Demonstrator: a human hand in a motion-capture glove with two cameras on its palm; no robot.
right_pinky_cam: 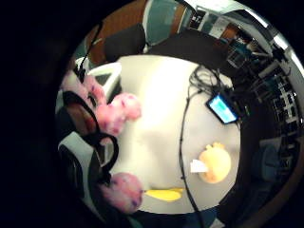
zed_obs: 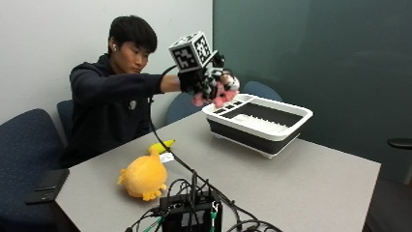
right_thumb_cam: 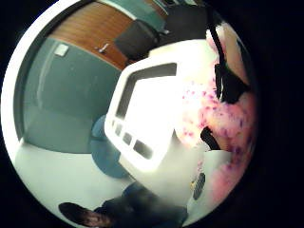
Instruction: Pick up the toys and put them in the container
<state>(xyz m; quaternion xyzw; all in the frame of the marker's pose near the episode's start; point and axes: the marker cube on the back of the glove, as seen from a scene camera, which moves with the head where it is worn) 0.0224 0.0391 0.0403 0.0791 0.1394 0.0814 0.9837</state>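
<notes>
We see the right hand [zed_obs: 209, 86] raised beside the container's [zed_obs: 258, 123] near corner, fingers [zed_obs: 227, 82] curled round a pink toy [zed_obs: 219, 95], orange toy [zed_obs: 145, 176] and yellow toy [zed_obs: 161, 145] on the surface [zed_obs: 309, 179]

An office meeting room: grey table [zed_obs: 302, 179], blue chairs [zed_obs: 29, 140], plain walls [zed_obs: 51, 43].

Three toys are visible: one pink plush [zed_obs: 215, 94] gripped in the gloved right hand [zed_obs: 205, 83], one orange plush [zed_obs: 145, 176] and one yellow banana [zed_obs: 161, 146], both on the table [zed_obs: 302, 179]. One container [zed_obs: 257, 123] stands on the same table. One black device [zed_obs: 190, 212] with cables and two blue chairs [zed_obs: 29, 145] complete the count.
</notes>
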